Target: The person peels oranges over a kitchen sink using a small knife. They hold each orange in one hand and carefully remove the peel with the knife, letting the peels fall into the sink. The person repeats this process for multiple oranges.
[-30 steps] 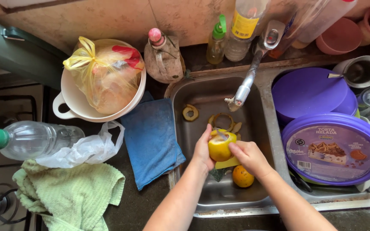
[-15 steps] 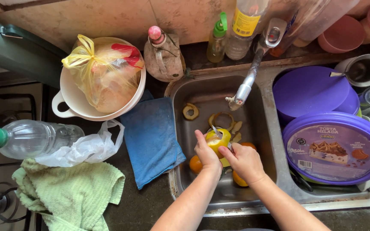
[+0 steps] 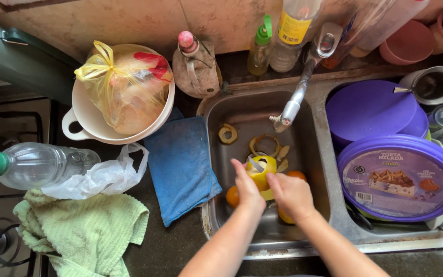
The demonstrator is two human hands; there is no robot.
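Hands meet over the middle of the sink (image 3: 242,110). The left hand (image 3: 247,187) curls its fingers round a yellow fruit (image 3: 260,172), thumb pressed beside a small blade (image 3: 255,164) that lies against the skin. The right hand (image 3: 292,192) closes in from the right, fingers bent; what it grips is hidden, so I cannot tell. Oranges (image 3: 233,196) lie in the basin just under the hands, and curls of peel (image 3: 265,143) lie farther back below the tap (image 3: 296,100). A blue cloth (image 3: 180,166) hangs over the left edge of the sink, and a purple tub (image 3: 400,177) sits to the right.
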